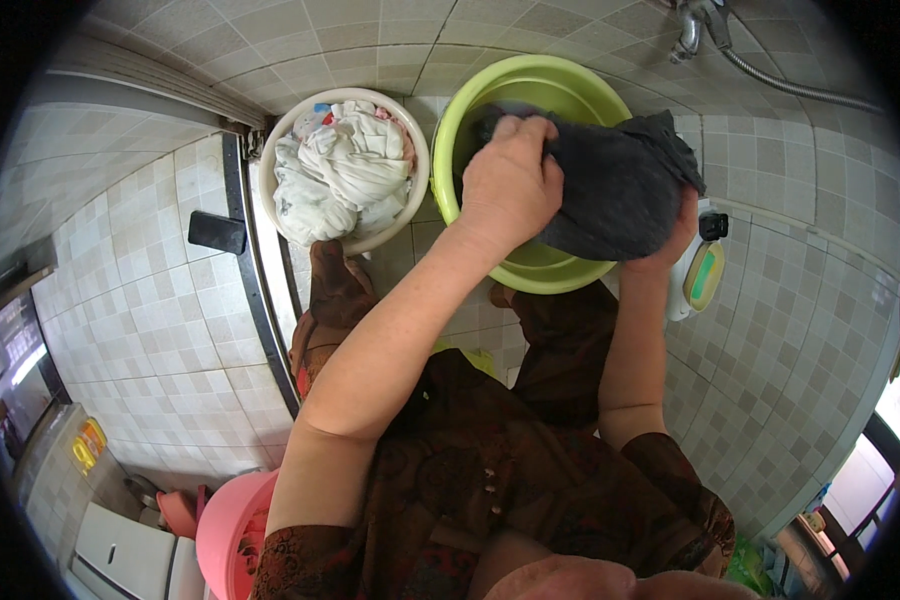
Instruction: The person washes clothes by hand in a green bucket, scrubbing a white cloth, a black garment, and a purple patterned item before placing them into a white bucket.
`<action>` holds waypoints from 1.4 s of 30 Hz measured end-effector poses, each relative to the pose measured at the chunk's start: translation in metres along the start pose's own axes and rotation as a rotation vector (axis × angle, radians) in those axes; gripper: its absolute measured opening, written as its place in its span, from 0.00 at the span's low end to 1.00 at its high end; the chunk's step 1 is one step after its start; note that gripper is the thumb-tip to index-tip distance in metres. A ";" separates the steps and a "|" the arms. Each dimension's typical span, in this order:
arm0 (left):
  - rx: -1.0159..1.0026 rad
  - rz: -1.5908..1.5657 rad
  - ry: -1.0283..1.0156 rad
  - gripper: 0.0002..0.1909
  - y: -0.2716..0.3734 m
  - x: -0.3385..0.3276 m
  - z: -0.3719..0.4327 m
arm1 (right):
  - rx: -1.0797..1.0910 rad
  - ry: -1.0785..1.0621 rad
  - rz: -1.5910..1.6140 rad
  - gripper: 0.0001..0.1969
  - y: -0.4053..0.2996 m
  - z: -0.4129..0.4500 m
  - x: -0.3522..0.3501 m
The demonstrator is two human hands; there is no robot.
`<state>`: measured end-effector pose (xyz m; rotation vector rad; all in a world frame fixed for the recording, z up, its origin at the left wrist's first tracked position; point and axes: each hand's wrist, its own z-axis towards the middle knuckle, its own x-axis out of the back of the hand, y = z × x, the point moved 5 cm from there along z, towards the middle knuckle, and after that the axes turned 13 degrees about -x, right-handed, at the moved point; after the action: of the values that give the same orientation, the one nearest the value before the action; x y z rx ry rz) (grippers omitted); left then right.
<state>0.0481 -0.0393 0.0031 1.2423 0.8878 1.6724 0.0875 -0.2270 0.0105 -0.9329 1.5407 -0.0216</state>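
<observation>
A dark grey cloth garment (pixel 611 187) is stretched between my two hands over a lime-green plastic basin (pixel 559 283). My left hand (pixel 514 176) grips the cloth near the middle of the basin, fingers curled over it. At the basin's right side, my right hand (pixel 666 238) holds the other end from below; the cloth hides most of its fingers. Part of the garment drapes past the right rim. More dark cloth lies inside the basin, partly behind my left hand.
Left of the green basin stands a cream basin (pixel 269 187) heaped with white laundry (pixel 352 161). A black phone (pixel 217 232) lies beside the door track. A soap dish (pixel 705 276) is at right, below a metal tap (pixel 688 34) with a hose. Behind left is a pink tub (pixel 221 532).
</observation>
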 end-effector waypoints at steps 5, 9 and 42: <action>0.051 0.171 0.060 0.19 -0.007 0.003 -0.002 | 0.088 0.251 -0.140 0.24 -0.007 -0.008 0.013; 0.106 0.271 -0.163 0.17 -0.010 -0.009 -0.008 | -0.010 -0.083 -0.014 0.24 -0.003 -0.013 0.004; -0.212 -0.297 0.120 0.12 0.033 -0.034 -0.013 | 0.288 0.647 -0.299 0.21 -0.027 0.003 0.019</action>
<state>0.0338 -0.0837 0.0172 0.8305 0.8923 1.5657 0.1059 -0.2545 0.0077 -0.9626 1.8973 -0.8056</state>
